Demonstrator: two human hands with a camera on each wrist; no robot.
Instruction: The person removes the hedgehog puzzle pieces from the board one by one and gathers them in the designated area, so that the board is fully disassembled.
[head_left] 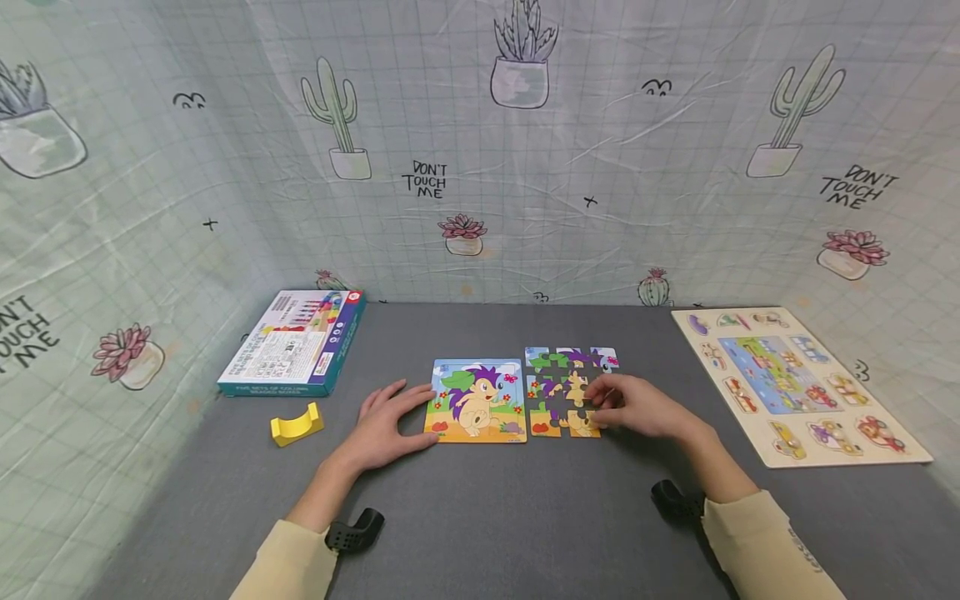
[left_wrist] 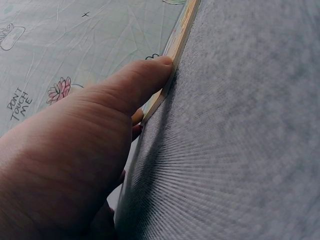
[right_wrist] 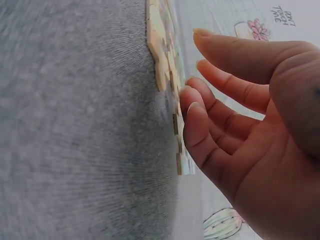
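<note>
A square jigsaw puzzle board (head_left: pixel 477 402) with a purple-spined hedgehog picture lies flat on the table. My left hand (head_left: pixel 390 423) rests at its left side, fingers spread, with fingertips and thumb at the board's edge; the left wrist view shows the thumb (left_wrist: pixel 132 82) against the wooden rim. Right of the board, several loose puzzle pieces (head_left: pixel 545 422) are laid out in spaced rows. Over their right side is my right hand (head_left: pixel 637 406), hiding part of them. In the right wrist view its thumb (right_wrist: pixel 240 52) and bent fingers stand apart with nothing between them.
A blue-and-white box (head_left: pixel 288 343) lies at the back left, with a yellow curved block (head_left: pixel 297 425) in front of it. To the right lies a large wooden picture board (head_left: pixel 787 383). A cactus-print curtain (head_left: pixel 480 150) surrounds the grey table (head_left: pixel 517 517).
</note>
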